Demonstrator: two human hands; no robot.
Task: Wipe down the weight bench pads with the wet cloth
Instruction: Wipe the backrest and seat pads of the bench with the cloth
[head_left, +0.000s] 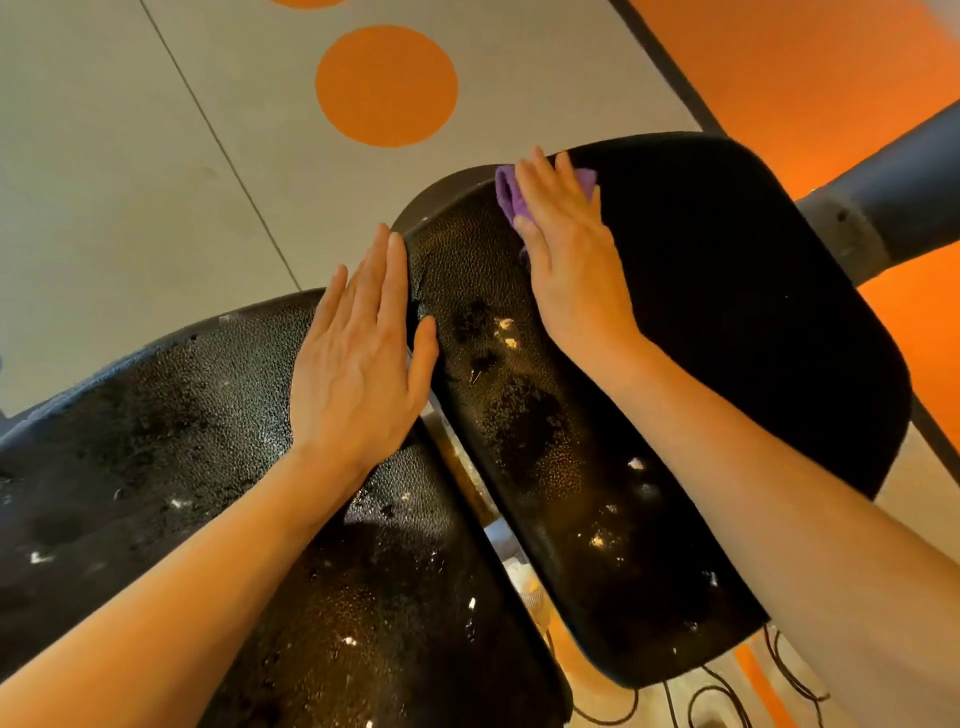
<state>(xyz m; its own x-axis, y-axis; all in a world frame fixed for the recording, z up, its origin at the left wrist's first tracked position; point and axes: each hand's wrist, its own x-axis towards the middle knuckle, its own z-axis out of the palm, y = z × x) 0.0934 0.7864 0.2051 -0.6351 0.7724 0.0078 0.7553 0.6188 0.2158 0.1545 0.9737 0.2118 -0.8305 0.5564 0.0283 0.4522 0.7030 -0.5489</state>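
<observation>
Two black textured bench pads fill the view, with a narrow gap between them. The near pad (171, 431) lies at the lower left and the far pad (727, 322) at the right; both show worn, flaking patches. My right hand (563, 244) presses flat on a purple cloth (506, 195) near the far pad's top edge, and most of the cloth is hidden under the palm. My left hand (361, 358) lies flat with fingers together on the near pad's upper right corner, its thumb touching the far pad's edge.
A grey metal frame tube (898, 202) juts out to the right of the far pad. The floor behind is grey tile with an orange circle (387, 85) and an orange zone at the right. Black cables (727, 696) lie under the pads at the bottom.
</observation>
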